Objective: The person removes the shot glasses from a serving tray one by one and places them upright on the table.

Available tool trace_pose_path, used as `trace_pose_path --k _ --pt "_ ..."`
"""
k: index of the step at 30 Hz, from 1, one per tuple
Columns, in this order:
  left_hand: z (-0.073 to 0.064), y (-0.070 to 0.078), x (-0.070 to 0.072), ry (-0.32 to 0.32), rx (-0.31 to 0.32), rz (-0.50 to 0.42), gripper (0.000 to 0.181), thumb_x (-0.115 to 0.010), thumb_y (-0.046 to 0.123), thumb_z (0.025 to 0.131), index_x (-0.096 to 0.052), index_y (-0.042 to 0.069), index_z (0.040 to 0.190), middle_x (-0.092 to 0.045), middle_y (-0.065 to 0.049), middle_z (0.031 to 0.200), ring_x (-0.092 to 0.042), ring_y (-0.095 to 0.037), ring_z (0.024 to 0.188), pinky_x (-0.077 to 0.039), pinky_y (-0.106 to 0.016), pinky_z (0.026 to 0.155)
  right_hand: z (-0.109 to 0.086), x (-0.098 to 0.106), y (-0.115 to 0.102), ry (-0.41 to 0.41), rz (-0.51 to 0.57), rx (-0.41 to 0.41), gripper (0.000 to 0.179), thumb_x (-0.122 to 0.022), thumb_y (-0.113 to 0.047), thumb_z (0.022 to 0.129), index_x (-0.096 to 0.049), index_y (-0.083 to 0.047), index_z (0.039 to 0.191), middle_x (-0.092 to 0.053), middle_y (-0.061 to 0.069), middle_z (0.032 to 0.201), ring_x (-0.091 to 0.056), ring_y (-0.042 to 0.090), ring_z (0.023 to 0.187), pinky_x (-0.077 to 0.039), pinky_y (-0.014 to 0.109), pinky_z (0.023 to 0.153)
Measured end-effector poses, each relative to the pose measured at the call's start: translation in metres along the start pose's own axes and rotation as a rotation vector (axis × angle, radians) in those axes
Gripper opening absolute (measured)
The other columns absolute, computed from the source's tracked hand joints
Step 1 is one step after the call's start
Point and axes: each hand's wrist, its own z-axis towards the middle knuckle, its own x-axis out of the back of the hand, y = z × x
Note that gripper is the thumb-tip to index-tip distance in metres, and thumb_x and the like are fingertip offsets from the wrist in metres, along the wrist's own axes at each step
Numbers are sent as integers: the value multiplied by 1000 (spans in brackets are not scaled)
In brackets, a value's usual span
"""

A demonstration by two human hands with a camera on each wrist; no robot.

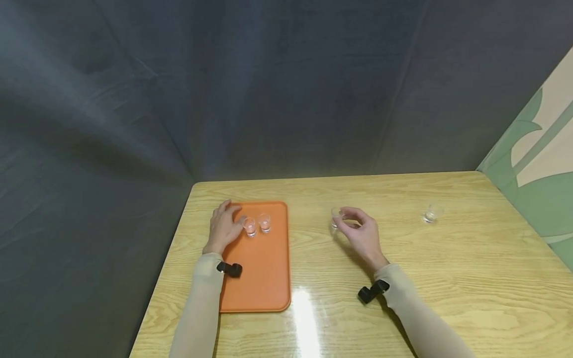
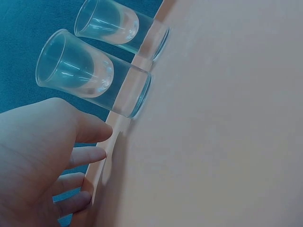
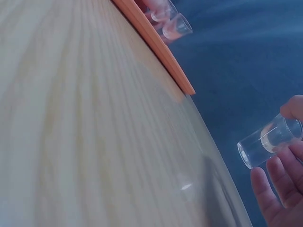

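Two clear shot glasses, a left one [image 1: 249,227] and a right one [image 1: 265,223], stand upright side by side on the orange tray [image 1: 259,278]. Over the tray's left edge is my left hand [image 1: 224,227], its thumb close to the left glass; the left wrist view shows a gap between thumb and glass [image 2: 94,75], and the fingers hold nothing. My right hand [image 1: 361,233] pinches another shot glass [image 3: 267,139] between thumb and fingers. In the right wrist view that glass's base is off the table. Part of its rim is hidden by the hand.
Farther right on the wooden table [image 1: 447,278] stands one more shot glass [image 1: 432,214]. A dark curtain [image 1: 313,99] hangs behind the table and along its left side. Green-and-cream patterned fabric [image 1: 537,164] lies beyond the right edge.
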Motion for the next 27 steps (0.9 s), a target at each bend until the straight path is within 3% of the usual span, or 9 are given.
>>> trace_pose_path --k 8,16,27 --pt "0 0 2 -2 11 9 47 -62 29 105 -64 4 145 -35 -21 169 -31 -45 156 -25 -63 128 4 20 3 48 -5 -10 35 -79 -18 97 -73 3 124 -71 20 126 -68 -3 96 -57 11 85" --pt "0 2 3 -7 13 1 48 -63 29 105 -63 3 146 -35 -20 169 -30 -45 157 -24 -64 128 6 43 4 130 -22 -23 36 -81 -16 95 -73 2 125 -71 -10 109 -67 -3 96 -55 9 83" --pt "0 1 2 1 3 -4 48 -63 29 105 -63 4 145 -36 -20 169 -31 -45 157 -25 -63 127 4 70 12 211 -93 -33 39 -82 -18 94 -72 2 127 -69 -23 102 -66 -7 95 -52 7 81"
